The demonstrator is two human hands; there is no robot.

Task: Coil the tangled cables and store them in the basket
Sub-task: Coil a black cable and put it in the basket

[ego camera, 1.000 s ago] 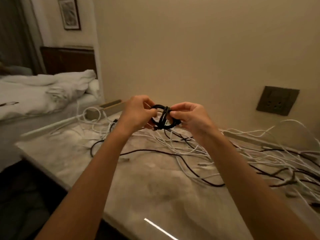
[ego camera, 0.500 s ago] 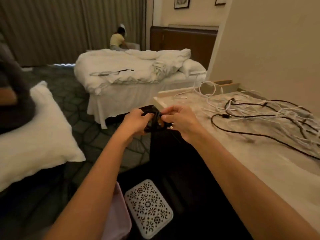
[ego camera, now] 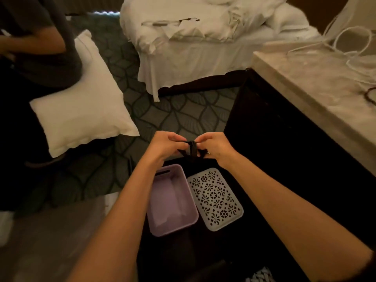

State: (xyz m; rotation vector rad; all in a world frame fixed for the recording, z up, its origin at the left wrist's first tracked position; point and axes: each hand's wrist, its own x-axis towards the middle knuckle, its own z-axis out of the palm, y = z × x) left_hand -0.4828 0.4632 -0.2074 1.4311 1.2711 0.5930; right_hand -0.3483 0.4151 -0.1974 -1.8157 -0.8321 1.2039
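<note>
The left hand [ego camera: 162, 147] and right hand [ego camera: 216, 147] fingers still pinch the coiled black cable [ego camera: 192, 150]. It now hangs above the purple basket's [ego camera: 171, 200] far end.

Hotel room floor: an open-topped lilac plastic basket [ego camera: 171, 200] faces straight up beneath the left hand [ego camera: 164, 147] and right hand [ego camera: 215, 147], which grip a bundled black cable [ego camera: 192, 149] above its far end. A white perforated plastic lid [ego camera: 215, 199] lies just beside it on the right. The dark-sided, marble-topped desk [ego camera: 301, 78] walls that flank, while patterned grey carpet [ego camera: 183, 115] runs free leftward to a white pillow [ego camera: 81, 106].
</note>
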